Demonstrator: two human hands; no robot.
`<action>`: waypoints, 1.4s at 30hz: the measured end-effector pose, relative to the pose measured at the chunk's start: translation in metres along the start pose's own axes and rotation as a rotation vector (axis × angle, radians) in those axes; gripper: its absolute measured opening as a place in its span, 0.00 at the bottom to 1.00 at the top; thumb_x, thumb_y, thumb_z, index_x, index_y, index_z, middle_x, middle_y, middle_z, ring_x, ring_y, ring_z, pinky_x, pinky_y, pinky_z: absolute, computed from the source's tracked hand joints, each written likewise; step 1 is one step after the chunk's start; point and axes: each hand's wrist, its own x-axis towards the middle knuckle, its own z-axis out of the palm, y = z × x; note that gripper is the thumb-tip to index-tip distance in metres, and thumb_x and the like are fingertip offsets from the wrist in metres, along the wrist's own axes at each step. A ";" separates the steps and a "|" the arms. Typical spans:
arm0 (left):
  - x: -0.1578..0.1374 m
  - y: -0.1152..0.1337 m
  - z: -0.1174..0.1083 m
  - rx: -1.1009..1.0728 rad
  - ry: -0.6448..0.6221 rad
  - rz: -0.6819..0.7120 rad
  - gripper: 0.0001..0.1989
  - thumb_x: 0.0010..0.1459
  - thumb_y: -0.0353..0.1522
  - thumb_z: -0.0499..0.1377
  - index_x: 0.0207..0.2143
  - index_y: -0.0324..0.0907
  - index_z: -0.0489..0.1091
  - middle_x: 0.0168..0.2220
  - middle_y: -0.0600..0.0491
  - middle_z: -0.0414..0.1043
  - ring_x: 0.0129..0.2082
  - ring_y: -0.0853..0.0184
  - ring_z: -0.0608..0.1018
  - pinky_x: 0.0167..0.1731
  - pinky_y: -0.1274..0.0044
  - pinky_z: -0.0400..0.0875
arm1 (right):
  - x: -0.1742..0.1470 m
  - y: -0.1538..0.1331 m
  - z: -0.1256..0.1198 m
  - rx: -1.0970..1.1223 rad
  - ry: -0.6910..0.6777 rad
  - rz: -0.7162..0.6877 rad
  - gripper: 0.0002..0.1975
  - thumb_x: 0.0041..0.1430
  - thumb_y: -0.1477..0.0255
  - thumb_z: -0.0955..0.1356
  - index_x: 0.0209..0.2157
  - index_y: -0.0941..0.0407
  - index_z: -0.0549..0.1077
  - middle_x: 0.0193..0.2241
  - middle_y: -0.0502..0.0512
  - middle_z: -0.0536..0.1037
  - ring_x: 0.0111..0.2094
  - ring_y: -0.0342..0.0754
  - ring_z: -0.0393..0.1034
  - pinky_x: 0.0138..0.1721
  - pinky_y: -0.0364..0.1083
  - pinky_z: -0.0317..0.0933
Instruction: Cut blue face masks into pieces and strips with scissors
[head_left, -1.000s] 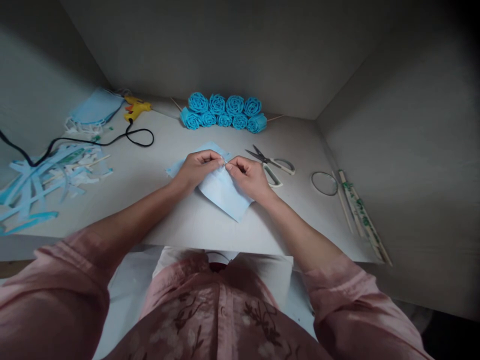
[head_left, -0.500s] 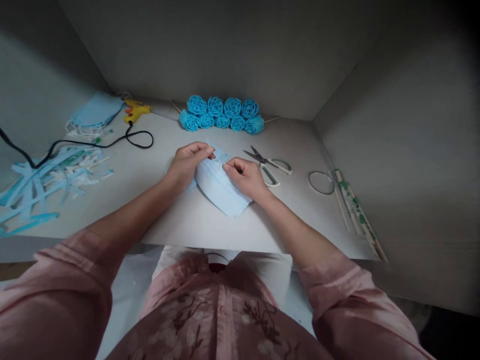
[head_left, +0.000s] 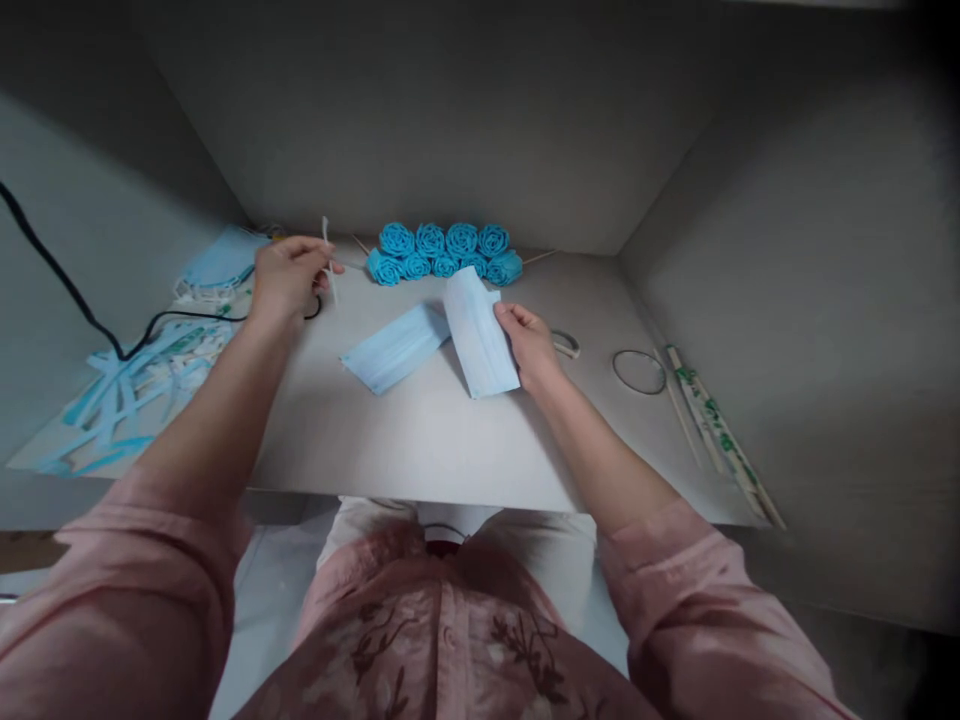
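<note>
My left hand (head_left: 286,275) is raised at the back left, its fingers pinched on a thin white strip (head_left: 325,230) that sticks out above and below them. In my right hand (head_left: 531,345) is a pale blue face mask (head_left: 481,340), gripped by its right edge and held up off the table. No ear loops show on this mask. A second pale blue mask (head_left: 397,348) lies flat just left of it. Behind my right hand the scissors (head_left: 566,346) are mostly hidden; only part of a white handle shows.
Blue rolled flowers (head_left: 445,252) sit in two rows along the back wall. At left are stacked masks (head_left: 225,258), a black cord (head_left: 90,318) and a pile of cut strips (head_left: 120,400). A ring (head_left: 639,371) and several sticks (head_left: 716,425) lie at right.
My left hand has moved away to the left, taking the white strip from the mask. My right hand has shifted right with the mask, uncovering the one on the table.
</note>
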 end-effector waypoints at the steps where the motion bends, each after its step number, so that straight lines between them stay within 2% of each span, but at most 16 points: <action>1: 0.005 -0.005 0.000 0.132 0.015 -0.015 0.05 0.56 0.33 0.60 0.30 0.40 0.70 0.22 0.60 0.69 0.23 0.74 0.61 0.31 0.77 0.58 | 0.002 0.000 -0.002 0.020 0.010 0.021 0.23 0.44 0.49 0.70 0.30 0.55 0.68 0.24 0.47 0.67 0.25 0.41 0.58 0.26 0.42 0.54; 5: 0.013 -0.036 0.007 0.649 -0.033 0.076 0.04 0.47 0.26 0.61 0.21 0.38 0.68 0.19 0.56 0.62 0.37 0.65 0.68 0.42 0.75 0.56 | 0.005 0.000 -0.006 0.074 0.019 0.054 0.25 0.42 0.48 0.71 0.30 0.55 0.68 0.24 0.48 0.68 0.25 0.41 0.59 0.26 0.42 0.56; 9: 0.013 -0.055 0.007 0.862 -0.092 0.063 0.09 0.46 0.29 0.60 0.17 0.40 0.63 0.26 0.49 0.68 0.49 0.52 0.67 0.49 0.67 0.55 | 0.004 -0.003 -0.005 0.071 0.001 0.025 0.24 0.43 0.49 0.71 0.30 0.55 0.67 0.24 0.47 0.67 0.25 0.41 0.59 0.26 0.42 0.56; 12: 0.007 -0.047 0.012 0.883 -0.111 0.085 0.09 0.47 0.34 0.62 0.19 0.40 0.65 0.32 0.45 0.72 0.51 0.48 0.67 0.50 0.64 0.56 | 0.001 -0.006 -0.002 0.110 -0.049 0.007 0.24 0.42 0.49 0.72 0.28 0.55 0.65 0.23 0.45 0.65 0.24 0.40 0.58 0.26 0.41 0.55; 14: -0.004 -0.032 0.024 0.792 -0.136 0.155 0.10 0.51 0.38 0.61 0.26 0.39 0.71 0.37 0.44 0.74 0.51 0.51 0.68 0.50 0.66 0.58 | -0.001 -0.009 0.000 0.156 -0.107 0.004 0.25 0.40 0.50 0.73 0.28 0.55 0.65 0.23 0.44 0.64 0.24 0.39 0.58 0.27 0.41 0.56; 16: -0.024 -0.012 0.042 0.548 -0.222 0.201 0.16 0.55 0.42 0.58 0.38 0.39 0.73 0.41 0.45 0.74 0.48 0.57 0.71 0.48 0.69 0.61 | -0.004 -0.012 0.003 0.200 -0.181 -0.001 0.24 0.41 0.51 0.73 0.28 0.55 0.64 0.23 0.44 0.64 0.24 0.39 0.58 0.27 0.41 0.57; 19: -0.065 0.015 0.076 -0.021 -0.431 -0.053 0.25 0.58 0.47 0.55 0.52 0.42 0.66 0.43 0.46 0.74 0.40 0.63 0.75 0.39 0.72 0.68 | -0.008 -0.016 0.005 0.224 -0.267 -0.032 0.23 0.43 0.51 0.72 0.29 0.54 0.64 0.24 0.44 0.65 0.25 0.40 0.60 0.31 0.41 0.60; 22: -0.100 0.029 0.099 -0.354 -0.639 -0.180 0.26 0.58 0.47 0.55 0.55 0.44 0.63 0.45 0.45 0.73 0.41 0.62 0.76 0.40 0.70 0.71 | -0.012 -0.015 0.007 0.212 -0.299 -0.054 0.23 0.46 0.51 0.71 0.29 0.54 0.63 0.25 0.45 0.67 0.26 0.40 0.62 0.33 0.42 0.62; 24: -0.110 0.030 0.103 -0.429 -0.651 -0.189 0.25 0.57 0.41 0.58 0.55 0.43 0.63 0.46 0.45 0.73 0.42 0.61 0.76 0.43 0.68 0.72 | -0.011 -0.012 0.006 0.204 -0.300 -0.054 0.22 0.46 0.51 0.71 0.29 0.54 0.63 0.25 0.46 0.67 0.27 0.40 0.63 0.33 0.42 0.63; 26: -0.110 0.025 0.099 -0.432 -0.552 -0.201 0.28 0.53 0.32 0.61 0.57 0.44 0.60 0.46 0.46 0.72 0.43 0.62 0.76 0.45 0.67 0.72 | -0.006 -0.010 0.003 0.159 -0.277 -0.065 0.22 0.48 0.50 0.70 0.28 0.54 0.63 0.25 0.46 0.67 0.27 0.40 0.64 0.33 0.41 0.63; 28: -0.106 0.019 0.091 -0.413 -0.424 -0.217 0.32 0.51 0.27 0.60 0.58 0.46 0.58 0.44 0.48 0.72 0.43 0.63 0.77 0.46 0.68 0.72 | 0.003 -0.011 -0.006 0.049 -0.232 -0.087 0.21 0.52 0.50 0.67 0.28 0.54 0.65 0.25 0.48 0.70 0.27 0.41 0.65 0.32 0.41 0.63; 30: -0.103 0.016 0.082 -0.403 -0.367 -0.219 0.33 0.49 0.26 0.60 0.59 0.45 0.58 0.41 0.49 0.72 0.43 0.64 0.77 0.46 0.70 0.72 | 0.013 -0.018 -0.022 -0.168 -0.169 -0.121 0.17 0.58 0.54 0.64 0.31 0.55 0.68 0.27 0.51 0.74 0.28 0.42 0.67 0.33 0.42 0.63; 33: -0.108 0.024 0.072 -0.414 -0.385 -0.226 0.32 0.49 0.25 0.60 0.58 0.42 0.60 0.41 0.49 0.73 0.43 0.65 0.77 0.46 0.72 0.71 | 0.020 -0.037 -0.053 -0.806 -0.082 -0.198 0.10 0.61 0.65 0.64 0.35 0.56 0.73 0.33 0.56 0.78 0.34 0.46 0.70 0.37 0.43 0.61; 36: -0.120 0.039 0.076 -0.452 -0.461 -0.221 0.31 0.50 0.25 0.59 0.57 0.43 0.61 0.44 0.49 0.72 0.43 0.65 0.76 0.45 0.72 0.72 | 0.008 -0.056 -0.075 -1.405 -0.126 -0.090 0.14 0.57 0.66 0.67 0.44 0.55 0.76 0.40 0.60 0.79 0.41 0.53 0.72 0.39 0.47 0.60; 39: -0.132 0.045 0.095 -0.459 -0.585 -0.177 0.31 0.52 0.27 0.58 0.59 0.45 0.59 0.45 0.48 0.72 0.43 0.63 0.77 0.45 0.70 0.72 | -0.013 -0.059 -0.080 -1.609 -0.213 0.034 0.23 0.57 0.60 0.67 0.53 0.53 0.71 0.45 0.63 0.79 0.44 0.57 0.73 0.38 0.48 0.60; 42: -0.139 0.035 0.117 -0.312 -0.677 -0.141 0.35 0.54 0.28 0.57 0.64 0.45 0.52 0.47 0.46 0.72 0.45 0.60 0.77 0.45 0.67 0.72 | -0.030 -0.046 -0.077 -1.656 -0.198 0.014 0.25 0.58 0.62 0.66 0.56 0.54 0.68 0.47 0.65 0.78 0.45 0.58 0.73 0.38 0.48 0.60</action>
